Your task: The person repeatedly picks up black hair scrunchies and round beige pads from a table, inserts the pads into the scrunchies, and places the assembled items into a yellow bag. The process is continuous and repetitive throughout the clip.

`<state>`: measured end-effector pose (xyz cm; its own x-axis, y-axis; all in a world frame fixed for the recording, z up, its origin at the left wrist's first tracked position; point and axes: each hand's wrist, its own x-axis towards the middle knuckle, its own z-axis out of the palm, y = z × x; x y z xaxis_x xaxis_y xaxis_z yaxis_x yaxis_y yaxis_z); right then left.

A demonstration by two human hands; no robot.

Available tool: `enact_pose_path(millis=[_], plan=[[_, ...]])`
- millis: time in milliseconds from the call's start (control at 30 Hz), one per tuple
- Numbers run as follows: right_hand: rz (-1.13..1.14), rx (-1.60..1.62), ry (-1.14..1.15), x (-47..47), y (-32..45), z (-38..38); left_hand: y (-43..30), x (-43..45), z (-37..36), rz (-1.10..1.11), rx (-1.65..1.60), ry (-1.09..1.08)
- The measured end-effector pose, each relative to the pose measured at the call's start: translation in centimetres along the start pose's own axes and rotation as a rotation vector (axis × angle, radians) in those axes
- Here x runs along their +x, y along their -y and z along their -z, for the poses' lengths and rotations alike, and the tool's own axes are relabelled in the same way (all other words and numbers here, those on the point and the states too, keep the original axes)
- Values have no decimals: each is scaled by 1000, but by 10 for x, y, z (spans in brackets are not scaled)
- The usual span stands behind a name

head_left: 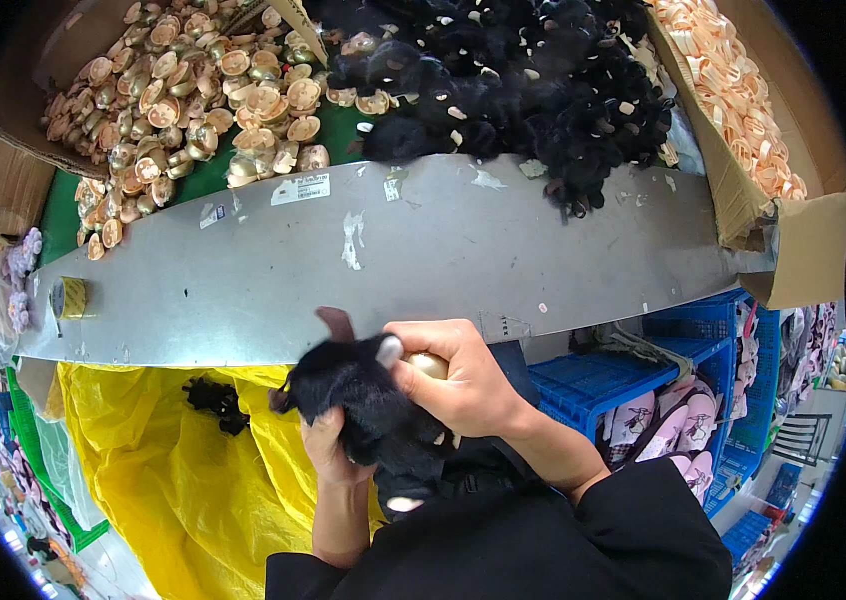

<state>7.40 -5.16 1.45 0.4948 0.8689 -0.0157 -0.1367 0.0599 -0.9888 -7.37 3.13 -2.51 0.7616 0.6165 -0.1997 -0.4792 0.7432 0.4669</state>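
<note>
My left hand point(336, 450) grips a black plush toy point(363, 390) from below, in front of the metal table's near edge. The toy has brown ear-like flaps and small white parts. Fingers of my right hand point(456, 375) are closed round a shiny gold rounded piece point(429, 365) at the toy's upper right side, by a white part. How far the piece touches the toy is hidden by the fingers. Beyond the bare metal lie a heap of gold and peach plastic pieces point(167, 112) at the left and a pile of black plush toys point(490, 90) at the centre.
A cardboard box point(708, 127) of peach plastic bands stands at the right on the metal table point(453, 247). A tape roll point(70, 298) sits near the left edge. Below are a yellow plastic bag point(167, 480) with black plush inside and, at the right, blue plastic crates point(603, 375).
</note>
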Motion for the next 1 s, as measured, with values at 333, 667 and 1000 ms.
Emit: enact_pose_path(millis=[333, 667, 1000], plan=[[-46, -64, -135, -2, -10, -2, -10, 3, -24, 198, -119, -103], [287, -277, -7, -4, -12, 8, -10, -8, -40, 45, 424, -274], [250, -204, -92, -6, -4, 1, -4, -18, -34, -22, 448, -142]])
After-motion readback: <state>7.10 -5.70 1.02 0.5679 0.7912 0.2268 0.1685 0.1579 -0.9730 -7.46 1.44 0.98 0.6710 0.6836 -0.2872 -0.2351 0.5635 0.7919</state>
